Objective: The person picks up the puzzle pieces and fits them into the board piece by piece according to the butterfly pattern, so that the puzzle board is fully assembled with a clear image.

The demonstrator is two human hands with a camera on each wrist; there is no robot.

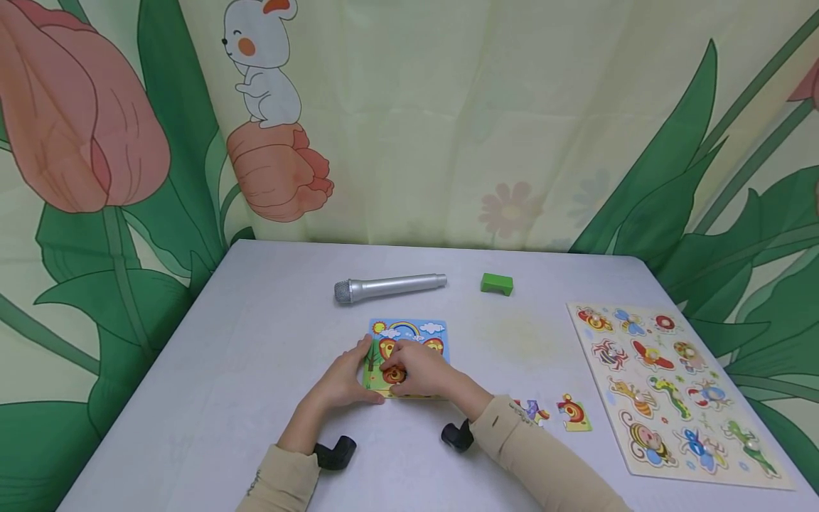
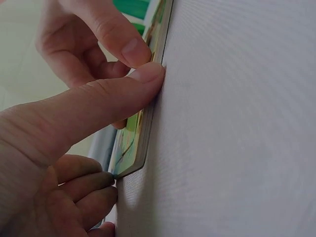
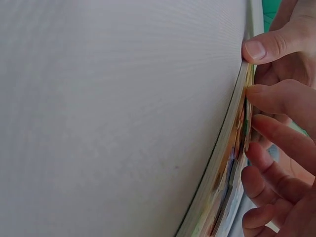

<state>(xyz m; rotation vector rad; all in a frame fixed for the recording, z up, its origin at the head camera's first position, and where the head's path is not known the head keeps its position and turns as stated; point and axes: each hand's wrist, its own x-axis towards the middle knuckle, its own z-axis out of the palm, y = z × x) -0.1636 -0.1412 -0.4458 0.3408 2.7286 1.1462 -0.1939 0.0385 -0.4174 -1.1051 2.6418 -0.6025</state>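
A small picture jigsaw board with a sun, rainbow and butterfly lies on the table. My left hand holds its near left corner, thumb on the front edge and fingers along the left side. The right hand is over the board, covering its middle and lower right. In the right wrist view, its thumb and fingertips pinch a thin jigsaw piece slightly raised from the board. The piece's picture is mostly hidden. Beside the right sleeve lie a loose snail piece and another colourful piece, partly covered by that sleeve.
Behind the board lie a silver toy microphone and a green block. A large wooden insect puzzle board occupies the table's right side. Beyond the far edge hangs a printed curtain.
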